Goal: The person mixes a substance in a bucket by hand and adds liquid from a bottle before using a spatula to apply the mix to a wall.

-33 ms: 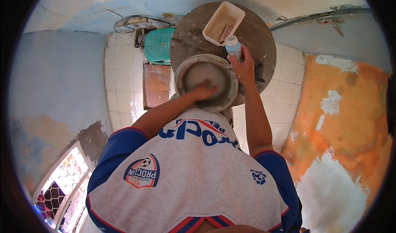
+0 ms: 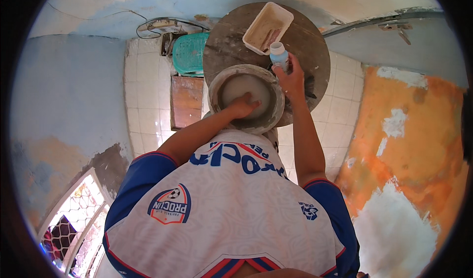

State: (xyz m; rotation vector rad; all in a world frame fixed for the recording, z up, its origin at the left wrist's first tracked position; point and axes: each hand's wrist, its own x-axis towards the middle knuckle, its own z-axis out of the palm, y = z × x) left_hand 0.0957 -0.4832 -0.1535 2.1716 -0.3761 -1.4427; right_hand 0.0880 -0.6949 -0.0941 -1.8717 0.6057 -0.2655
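Note:
My right hand (image 2: 291,78) is wrapped round a small light-blue bottle (image 2: 279,56) with a white neck. The bottle's mouth is uncapped, and it tilts slightly beside the bucket's far right rim. A round, grey-crusted bucket (image 2: 217,93) holds cloudy, whitish liquid (image 2: 239,87). Over its middle, inside the rim, is my left hand (image 2: 242,105), palm turned down with the fingers curled in. Whatever those fingers may hold is hidden. Whether the fingertips touch the liquid does not show.
Beneath these is a round, dark wooden table (image 2: 221,41). A stained white tray (image 2: 268,24) with reddish pieces stands at its far side. A dark brush-like thing (image 2: 309,87) lies right of my hand. Left of the table are a green plastic stool (image 2: 188,54) and a brown wooden panel (image 2: 187,100).

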